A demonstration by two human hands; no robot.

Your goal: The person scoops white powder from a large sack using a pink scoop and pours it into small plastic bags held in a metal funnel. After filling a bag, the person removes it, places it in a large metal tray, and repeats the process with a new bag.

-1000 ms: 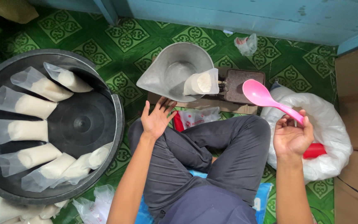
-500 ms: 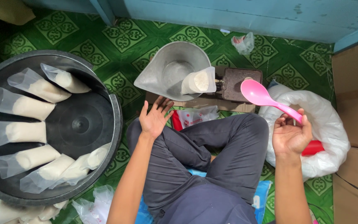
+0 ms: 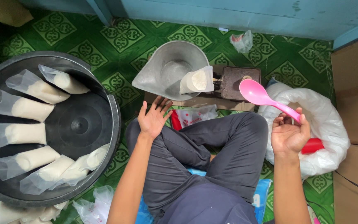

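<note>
A person sits cross-legged in dark grey trousers point(image 3: 212, 166) on a green patterned floor mat point(image 3: 117, 37), seen from above; the left hand point(image 3: 153, 119) is held palm up over the left knee, fingers spread and released, holding nothing; the right hand point(image 3: 289, 135) is raised palm up at the right, its fingers curled around the handle of a pink plastic spoon point(image 3: 262, 96), whose bowl points up and to the far left. Just beyond the left hand sits a grey metal scale pan point(image 3: 162, 70), and in it lies a small clear plastic bag of white powder point(image 3: 197, 80), beside a brown scale body point(image 3: 237, 82); at the left a large round black tub point(image 3: 75, 124) holds many filled clear bags point(image 3: 25, 108) arranged around its wall; near the right hand rests a big white plastic sack point(image 3: 328, 132).
</note>
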